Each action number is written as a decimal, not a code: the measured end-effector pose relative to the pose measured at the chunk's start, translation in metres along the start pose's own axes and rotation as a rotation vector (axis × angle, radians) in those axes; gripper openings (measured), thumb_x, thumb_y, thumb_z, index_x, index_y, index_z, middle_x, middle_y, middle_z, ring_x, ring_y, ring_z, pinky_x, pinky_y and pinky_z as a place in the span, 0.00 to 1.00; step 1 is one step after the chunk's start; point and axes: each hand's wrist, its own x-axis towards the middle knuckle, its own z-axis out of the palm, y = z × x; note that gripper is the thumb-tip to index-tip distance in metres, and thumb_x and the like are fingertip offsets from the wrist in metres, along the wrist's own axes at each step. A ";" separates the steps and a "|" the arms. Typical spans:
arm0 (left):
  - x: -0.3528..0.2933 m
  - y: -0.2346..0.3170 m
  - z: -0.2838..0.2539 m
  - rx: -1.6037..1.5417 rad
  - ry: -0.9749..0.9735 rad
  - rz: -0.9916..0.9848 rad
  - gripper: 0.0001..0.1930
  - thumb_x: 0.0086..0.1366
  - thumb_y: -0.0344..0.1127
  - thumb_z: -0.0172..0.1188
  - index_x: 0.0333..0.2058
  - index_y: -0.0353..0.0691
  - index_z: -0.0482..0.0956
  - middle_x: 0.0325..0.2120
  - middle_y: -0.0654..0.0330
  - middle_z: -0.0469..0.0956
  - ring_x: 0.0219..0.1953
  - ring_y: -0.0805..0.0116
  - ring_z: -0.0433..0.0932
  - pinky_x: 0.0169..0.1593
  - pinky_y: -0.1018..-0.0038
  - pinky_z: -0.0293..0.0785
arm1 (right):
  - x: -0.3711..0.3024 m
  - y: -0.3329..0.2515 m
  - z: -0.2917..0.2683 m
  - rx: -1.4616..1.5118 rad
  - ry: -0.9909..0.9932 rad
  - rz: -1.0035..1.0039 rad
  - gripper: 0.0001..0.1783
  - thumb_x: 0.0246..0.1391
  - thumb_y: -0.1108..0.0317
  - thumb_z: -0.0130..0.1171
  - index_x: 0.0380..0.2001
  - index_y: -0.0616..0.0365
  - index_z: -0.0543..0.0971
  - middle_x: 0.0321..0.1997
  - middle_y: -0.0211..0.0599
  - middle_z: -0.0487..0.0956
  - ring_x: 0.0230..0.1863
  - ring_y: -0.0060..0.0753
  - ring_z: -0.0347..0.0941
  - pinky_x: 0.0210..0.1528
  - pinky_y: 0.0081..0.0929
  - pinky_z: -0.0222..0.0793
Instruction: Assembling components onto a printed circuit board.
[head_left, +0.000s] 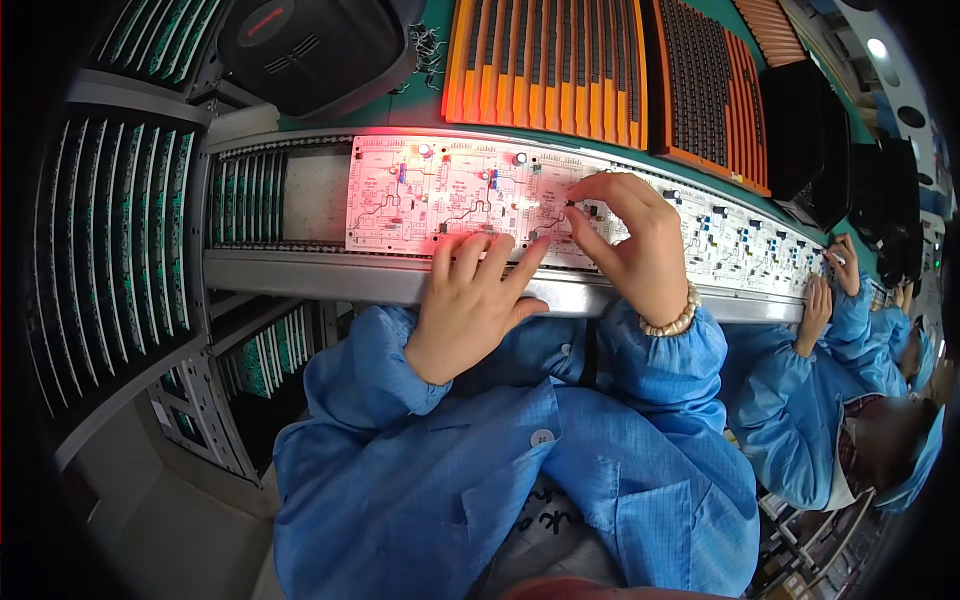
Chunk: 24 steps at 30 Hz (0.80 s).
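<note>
White circuit boards (370, 185) lie end to end on a rail conveyor (320, 272) in front of me, and red light falls over those at the left. My left hand (465, 315) is open, its fingers spread over the near edge of the boards. Above a board to its right, thumb and forefinger of my right hand (645, 240) pinch a small dark electronic component (571, 204), mostly hidden by the fingertips. Blue and dark parts, such as a round capacitor (520, 159), stand on the boards.
Orange component bins (545, 75) and darker ones (705, 90) line the far side. A black case (315, 50) stands far left, loose leaded parts (427, 55) beside it. Racks of boards (115, 230) fill the left. Co-workers' hands (817, 305) are along the conveyor at right.
</note>
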 end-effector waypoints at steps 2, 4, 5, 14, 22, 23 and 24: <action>0.000 0.000 0.000 -0.008 -0.004 -0.009 0.35 0.55 0.51 0.66 0.61 0.49 0.71 0.44 0.58 0.69 0.50 0.58 0.67 0.58 0.54 0.60 | 0.000 0.001 -0.001 -0.016 -0.009 0.010 0.11 0.46 0.76 0.68 0.35 0.62 0.81 0.35 0.44 0.81 0.38 0.47 0.79 0.41 0.33 0.74; 0.000 0.001 0.000 -0.023 -0.008 -0.027 0.34 0.55 0.51 0.66 0.60 0.48 0.72 0.44 0.58 0.69 0.50 0.59 0.67 0.58 0.54 0.60 | 0.001 0.000 0.000 -0.011 -0.008 0.000 0.11 0.46 0.76 0.68 0.35 0.62 0.81 0.35 0.44 0.81 0.38 0.47 0.79 0.41 0.33 0.74; 0.001 0.001 -0.001 -0.024 -0.010 -0.028 0.34 0.55 0.51 0.66 0.60 0.48 0.72 0.44 0.58 0.69 0.50 0.59 0.67 0.58 0.54 0.60 | 0.002 0.000 0.001 -0.008 -0.006 -0.012 0.11 0.45 0.76 0.68 0.35 0.62 0.81 0.35 0.44 0.81 0.38 0.47 0.79 0.41 0.33 0.74; -0.005 -0.008 -0.004 -0.112 0.092 -0.027 0.22 0.58 0.42 0.65 0.51 0.43 0.78 0.43 0.57 0.72 0.48 0.57 0.71 0.57 0.54 0.61 | 0.015 -0.013 0.031 0.030 -0.078 -0.024 0.10 0.46 0.72 0.67 0.33 0.61 0.80 0.32 0.44 0.79 0.35 0.48 0.78 0.38 0.37 0.74; -0.011 -0.041 -0.013 -0.061 0.300 -0.180 0.17 0.60 0.34 0.63 0.48 0.40 0.79 0.44 0.57 0.73 0.49 0.56 0.72 0.55 0.55 0.63 | 0.018 -0.022 0.050 -0.147 -0.093 0.145 0.11 0.45 0.71 0.67 0.33 0.61 0.81 0.32 0.44 0.79 0.34 0.48 0.78 0.37 0.37 0.75; -0.011 -0.041 -0.012 -0.059 0.289 -0.199 0.16 0.60 0.34 0.63 0.47 0.40 0.79 0.44 0.57 0.73 0.50 0.56 0.71 0.55 0.55 0.63 | 0.018 -0.022 0.051 -0.150 -0.097 0.142 0.11 0.45 0.71 0.67 0.33 0.61 0.81 0.32 0.44 0.79 0.34 0.48 0.78 0.37 0.37 0.75; -0.011 -0.041 -0.012 -0.056 0.276 -0.218 0.16 0.59 0.34 0.64 0.47 0.40 0.79 0.45 0.57 0.73 0.50 0.55 0.71 0.55 0.55 0.63 | 0.017 -0.022 0.052 -0.152 -0.098 0.144 0.10 0.45 0.71 0.67 0.33 0.61 0.81 0.32 0.44 0.79 0.33 0.48 0.78 0.37 0.37 0.75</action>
